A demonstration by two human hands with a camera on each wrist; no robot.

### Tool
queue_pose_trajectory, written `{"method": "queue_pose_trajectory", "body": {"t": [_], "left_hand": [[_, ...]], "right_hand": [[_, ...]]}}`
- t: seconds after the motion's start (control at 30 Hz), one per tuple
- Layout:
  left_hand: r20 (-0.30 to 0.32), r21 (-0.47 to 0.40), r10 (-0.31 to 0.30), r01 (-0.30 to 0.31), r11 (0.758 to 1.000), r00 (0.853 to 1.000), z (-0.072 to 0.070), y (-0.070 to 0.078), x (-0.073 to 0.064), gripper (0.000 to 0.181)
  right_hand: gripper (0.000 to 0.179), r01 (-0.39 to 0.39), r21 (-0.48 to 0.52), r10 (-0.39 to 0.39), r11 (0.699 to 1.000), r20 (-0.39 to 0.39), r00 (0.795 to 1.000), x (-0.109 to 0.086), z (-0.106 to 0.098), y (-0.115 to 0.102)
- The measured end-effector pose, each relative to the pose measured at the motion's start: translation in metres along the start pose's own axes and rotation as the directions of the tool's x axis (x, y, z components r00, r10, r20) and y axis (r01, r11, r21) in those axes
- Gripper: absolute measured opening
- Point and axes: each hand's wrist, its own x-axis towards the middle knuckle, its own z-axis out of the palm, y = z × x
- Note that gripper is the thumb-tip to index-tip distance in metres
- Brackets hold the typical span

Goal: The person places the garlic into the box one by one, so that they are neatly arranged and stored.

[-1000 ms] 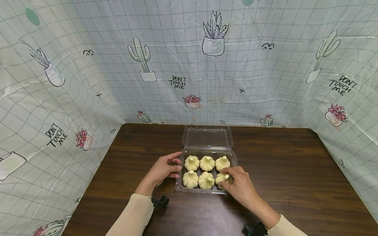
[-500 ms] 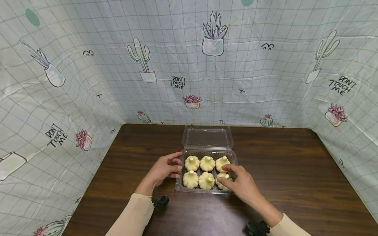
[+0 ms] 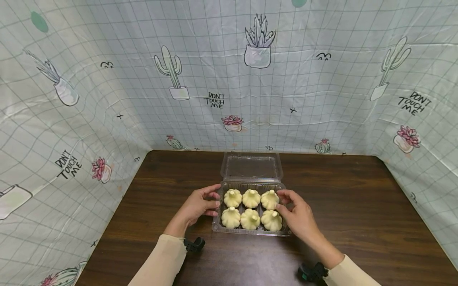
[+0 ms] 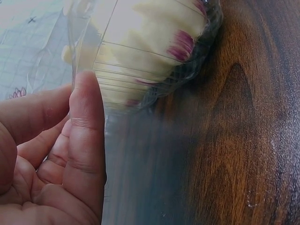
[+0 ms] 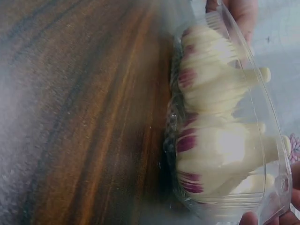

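Several pale garlic bulbs with purple patches fill two rows of a clear plastic clamshell box. Its lid lies folded back behind it. At the box's left side, my left hand pinches the rim; the left wrist view shows a finger against the clear wall. My right hand is over the right rim, thumb and forefinger apart beside the two right-hand bulbs, holding none of them. In the right wrist view, fingertips show near the box's corner; whether they press the plastic is unclear.
The box stands on a dark wooden table. A pale checked curtain printed with cacti hangs behind the table and along both sides. Each wrist wears a black device.
My right hand has let go of the front right bulb, lifted back and shifted right to the box's rim. The bulb stays in its place. The left hand has not moved.
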Motion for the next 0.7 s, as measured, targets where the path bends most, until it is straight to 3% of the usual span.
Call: {"method": "queue_pose_trajectory", "body": {"t": [0.17, 0.37, 0.57, 0.7], "left_hand": [[0.003, -0.002, 0.000, 0.000, 1.000, 1.000, 0.000, 0.000, 0.000, 0.065], [0.004, -0.003, 0.001, -0.001, 1.000, 1.000, -0.001, -0.001, 0.000, 0.065], [0.006, 0.002, 0.001, -0.001, 1.000, 1.000, -0.002, -0.001, 0.000, 0.065], [0.005, 0.005, -0.001, 0.001, 1.000, 1.000, -0.002, 0.000, -0.001, 0.065]], "right_hand": [[0.042, 0.000, 0.008, 0.000, 1.000, -0.017, 1.000, 0.007, 0.000, 0.005], [0.047, -0.070, 0.056, 0.070, 0.996, -0.001, 0.998, 0.022, -0.007, 0.011], [0.059, -0.196, 0.156, 0.176, 0.968, 0.133, 0.975, 0.037, -0.017, 0.021], [0.071, -0.258, 0.250, 0.201, 0.933, 0.234, 0.951, 0.046, -0.022, 0.029]]}}
